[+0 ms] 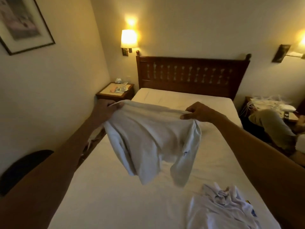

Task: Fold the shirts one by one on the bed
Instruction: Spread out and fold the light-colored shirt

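In the head view, a pale shirt (148, 142) is held up in the air above the middle of the bed (115, 195), stretched between two outstretched bare arms. One top corner is gripped by the left hand (105, 109), whose fingers are curled round the bunched edge. The other corner is pinched by the right hand (199, 114) between the thumb and bent fingers. The upper edge is pulled into a nearly straight line between the hands, and the rest of the cloth is left hanging in loose folds, its lower parts clear of the white sheet. A small dark mark is seen on the right part of the hanging cloth, but it is too small to be read. A crumpled heap of shirts (221, 207), white, is laid on the near right part of the bed, well apart from the held one. A patch of blue and yellow print is shown at its right edge, and no letters can be made out there. A dark wooden headboard (191, 75) is set at the far end of the bed. A lit wall lamp (128, 38) is mounted to the left of it, above a small nightstand (115, 91) on which a few small objects are placed. A framed picture (21, 22) is hung on the left wall
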